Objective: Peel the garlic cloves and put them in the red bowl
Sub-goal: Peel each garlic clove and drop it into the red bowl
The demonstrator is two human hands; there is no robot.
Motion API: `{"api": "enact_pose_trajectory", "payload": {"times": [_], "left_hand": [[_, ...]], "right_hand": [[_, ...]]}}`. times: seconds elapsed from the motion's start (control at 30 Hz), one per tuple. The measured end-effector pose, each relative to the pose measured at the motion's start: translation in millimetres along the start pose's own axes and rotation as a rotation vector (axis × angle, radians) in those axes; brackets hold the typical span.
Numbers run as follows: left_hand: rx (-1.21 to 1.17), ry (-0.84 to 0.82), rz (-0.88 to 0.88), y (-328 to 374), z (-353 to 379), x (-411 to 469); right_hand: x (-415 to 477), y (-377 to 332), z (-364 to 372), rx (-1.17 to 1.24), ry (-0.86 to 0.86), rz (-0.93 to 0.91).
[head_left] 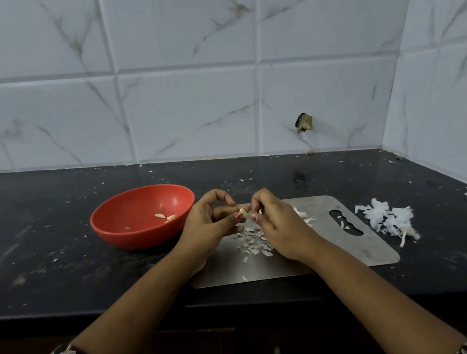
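Note:
Both hands meet over the steel cutting board (338,249), pinching one small pale garlic clove (244,212) between them. My left hand (208,230) holds the clove with thumb and curled fingers. My right hand (279,224) pinches its other end with thumb and fingertips. The red bowl (120,220) sits just left of my left hand and holds a few peeled cloves (166,217). Small bits of garlic skin (253,243) lie on the board under my hands.
A heap of white garlic skins (387,218) lies on the black counter (45,258) right of the board. Flecks of skin are scattered over the counter. Tiled walls close off the back and the right side, with a hole in one tile (304,122).

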State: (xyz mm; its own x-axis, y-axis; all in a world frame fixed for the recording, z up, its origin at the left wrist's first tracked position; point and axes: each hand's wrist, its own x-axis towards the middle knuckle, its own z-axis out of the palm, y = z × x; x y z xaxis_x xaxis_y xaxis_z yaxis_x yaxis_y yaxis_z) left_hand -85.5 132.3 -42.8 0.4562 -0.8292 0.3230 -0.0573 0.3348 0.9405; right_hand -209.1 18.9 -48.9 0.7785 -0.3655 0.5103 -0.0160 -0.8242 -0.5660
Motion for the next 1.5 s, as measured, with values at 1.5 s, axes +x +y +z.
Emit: {"api": "enact_pose_trajectory", "payload": {"times": [1.5], "left_hand": [[0.338,0.251,0.206,-3.0,-1.4,0.5]], "right_hand": [[0.0,-5.0,-3.9,0.061,0.009,0.131]]}}
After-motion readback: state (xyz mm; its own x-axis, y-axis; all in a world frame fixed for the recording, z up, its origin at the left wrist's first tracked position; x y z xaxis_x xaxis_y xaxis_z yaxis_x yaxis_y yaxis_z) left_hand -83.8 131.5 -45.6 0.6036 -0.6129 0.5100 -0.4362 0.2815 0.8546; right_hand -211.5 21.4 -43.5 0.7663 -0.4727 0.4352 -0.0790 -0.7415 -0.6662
